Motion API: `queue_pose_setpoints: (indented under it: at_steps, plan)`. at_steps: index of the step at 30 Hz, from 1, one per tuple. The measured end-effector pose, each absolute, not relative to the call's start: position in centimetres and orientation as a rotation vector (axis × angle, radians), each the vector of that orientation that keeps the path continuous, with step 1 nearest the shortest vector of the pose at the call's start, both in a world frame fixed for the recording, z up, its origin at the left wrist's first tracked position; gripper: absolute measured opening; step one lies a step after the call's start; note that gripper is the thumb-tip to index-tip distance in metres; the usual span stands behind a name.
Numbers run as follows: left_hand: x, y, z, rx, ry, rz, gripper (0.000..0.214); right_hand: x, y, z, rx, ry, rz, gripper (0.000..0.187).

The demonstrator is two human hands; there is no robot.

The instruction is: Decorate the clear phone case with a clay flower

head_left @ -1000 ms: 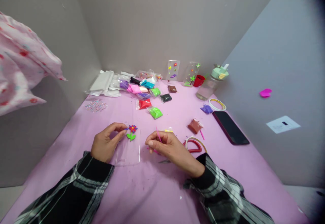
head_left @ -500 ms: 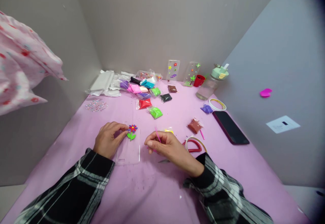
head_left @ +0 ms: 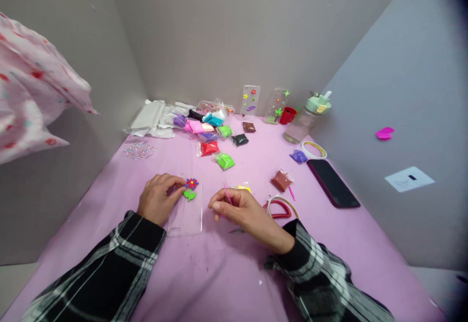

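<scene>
A clear phone case [head_left: 185,225] lies on the table, bearing a clay flower [head_left: 192,183] with red and purple petals and a yellow centre. Two green clay leaves [head_left: 189,195] sit below the bloom. My left hand [head_left: 160,198] covers the case's upper left edge, thumb and forefinger closed in at the flower's left side; its other fingers are hidden. To the right of the case, my right hand [head_left: 237,208] pinches a thin pink stick tool [head_left: 227,193] above the table. Partly behind that hand is a yellow clay packet [head_left: 244,187].
Clay packets [head_left: 209,147] lie across the middle and back. Two decorated cases [head_left: 250,100] lean on the back wall near a red cup [head_left: 288,115] and a bottle [head_left: 302,124]. At right are a phone [head_left: 333,184], tape roll [head_left: 313,150] and red ring-shaped item [head_left: 280,210].
Both hands hold nearly the same pose. The view has shifted very slightly; the flower, the case and the pink stick show no clear movement of their own.
</scene>
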State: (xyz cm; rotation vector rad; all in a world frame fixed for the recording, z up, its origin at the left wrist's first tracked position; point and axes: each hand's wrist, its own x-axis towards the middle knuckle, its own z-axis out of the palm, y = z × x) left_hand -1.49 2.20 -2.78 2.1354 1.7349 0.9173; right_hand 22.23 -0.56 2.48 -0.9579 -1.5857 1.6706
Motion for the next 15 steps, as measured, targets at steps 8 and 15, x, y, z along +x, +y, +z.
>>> queue_pose_setpoints:
  at_steps: [8, 15]
  plan:
    - [-1.4, 2.16, -2.69, 2.165, 1.763, 0.875, 0.012, 22.25, -0.65, 2.63, -0.976, -1.587, 1.677, 0.023]
    - [-1.31, 2.05, -2.61, 2.234, 1.774, 0.858, 0.013, 22.27, -0.65, 2.77, -0.981, -1.592, 1.674, 0.022]
